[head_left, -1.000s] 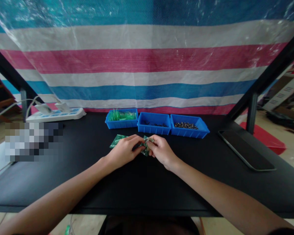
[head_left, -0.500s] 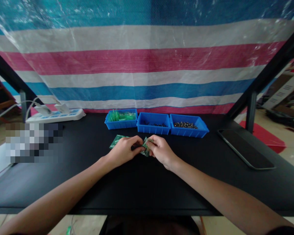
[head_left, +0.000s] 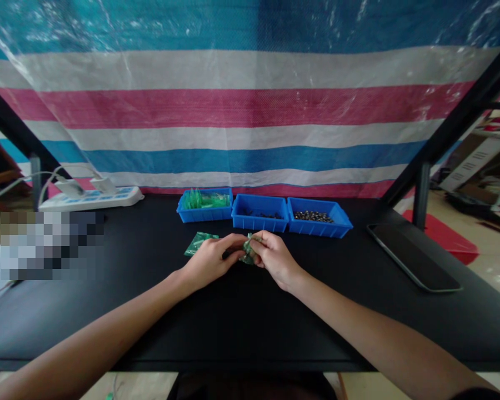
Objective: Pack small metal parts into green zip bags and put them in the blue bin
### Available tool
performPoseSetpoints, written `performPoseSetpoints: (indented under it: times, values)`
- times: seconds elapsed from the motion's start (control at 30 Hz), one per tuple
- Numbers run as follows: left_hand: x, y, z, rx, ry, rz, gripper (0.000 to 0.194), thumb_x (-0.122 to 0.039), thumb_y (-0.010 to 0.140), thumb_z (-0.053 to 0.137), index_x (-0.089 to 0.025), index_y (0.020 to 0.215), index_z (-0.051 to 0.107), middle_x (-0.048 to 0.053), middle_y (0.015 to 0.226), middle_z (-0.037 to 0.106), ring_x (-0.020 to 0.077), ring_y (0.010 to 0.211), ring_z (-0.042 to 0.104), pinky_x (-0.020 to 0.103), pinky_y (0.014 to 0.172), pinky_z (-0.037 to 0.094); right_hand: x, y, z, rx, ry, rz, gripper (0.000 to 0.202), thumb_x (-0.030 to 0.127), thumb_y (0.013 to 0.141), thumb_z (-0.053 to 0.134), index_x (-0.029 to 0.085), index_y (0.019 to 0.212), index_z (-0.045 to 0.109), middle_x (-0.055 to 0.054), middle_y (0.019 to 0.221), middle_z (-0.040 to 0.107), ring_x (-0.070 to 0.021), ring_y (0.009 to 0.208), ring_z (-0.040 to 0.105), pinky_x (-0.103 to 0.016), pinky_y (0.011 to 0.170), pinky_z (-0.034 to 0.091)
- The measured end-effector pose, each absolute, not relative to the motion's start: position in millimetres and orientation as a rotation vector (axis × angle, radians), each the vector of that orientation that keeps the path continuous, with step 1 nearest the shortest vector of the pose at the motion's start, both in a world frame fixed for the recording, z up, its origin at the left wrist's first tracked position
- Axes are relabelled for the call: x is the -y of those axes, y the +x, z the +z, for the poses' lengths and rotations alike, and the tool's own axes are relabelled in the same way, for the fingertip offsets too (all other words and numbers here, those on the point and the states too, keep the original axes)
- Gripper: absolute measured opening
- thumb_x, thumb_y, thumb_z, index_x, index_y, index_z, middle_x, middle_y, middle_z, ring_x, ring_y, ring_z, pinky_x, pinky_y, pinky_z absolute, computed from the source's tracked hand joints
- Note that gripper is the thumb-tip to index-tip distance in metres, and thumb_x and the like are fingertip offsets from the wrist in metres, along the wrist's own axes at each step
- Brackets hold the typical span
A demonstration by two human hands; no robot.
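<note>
A small crumpled green plastic bag (head_left: 247, 256) is held just above the black table, between my two hands. My right hand (head_left: 276, 260) pinches it, thumb on top. My left hand (head_left: 210, 258) curves in from the other side, its thumb and fingertips closed on the bag's left edge. What the bag contains is hidden by the fingers. Beside my left hand a second green bag (head_left: 195, 244) lies flat on the table, partly covered by that hand.
Three blue bins stand in a row behind my hands: one with green bags (head_left: 184, 215), one with small dark parts (head_left: 258, 224), one with shiny metal parts (head_left: 320, 228). A phone (head_left: 414, 258) lies right; a power strip (head_left: 125, 195) sits at the back left.
My left fingers have shifted slightly at the bag's edge, and the bag looks more bunched in my right hand. The view has tilted slightly.
</note>
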State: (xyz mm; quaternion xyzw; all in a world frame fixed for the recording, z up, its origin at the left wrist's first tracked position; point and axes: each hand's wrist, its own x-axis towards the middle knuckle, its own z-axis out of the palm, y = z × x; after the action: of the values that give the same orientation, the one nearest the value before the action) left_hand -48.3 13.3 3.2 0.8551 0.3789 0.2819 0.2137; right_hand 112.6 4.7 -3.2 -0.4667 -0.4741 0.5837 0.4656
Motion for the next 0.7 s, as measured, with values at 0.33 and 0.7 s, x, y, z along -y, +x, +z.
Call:
performPoseSetpoints:
  times: [0.33,0.7]
  values:
    - [-15.5,-50.2,7.5,-1.056,2.467,0.975,0.004,-0.021,0.078,0.056,-0.017,0.079,0.057,0.006,0.101,0.059,0.0171,0.095,0.058,0.028,0.085,0.047,-3.7,113.7,2.3,1.296,-1.088,1.326,0.009,0.023,0.074,0.053,0.015,0.073,0.058,0.002,0.06,0.053,-0.0088,0.052,0.047,-0.022,0.05,0.036]
    - [-18.5,-50.2,2.5,-1.096,2.387,0.958,0.003,-0.017,0.079,0.054,-0.016,0.076,0.055,0.008,0.105,0.058,0.0183,0.097,0.057,0.033,0.086,0.046,-7.4,114.0,-6.1,1.412,-1.03,1.324,0.011,0.02,0.071,0.059,0.014,0.08,0.059,0.0,0.073,0.059,-0.0122,0.067,0.055,-0.026,0.064,0.043]
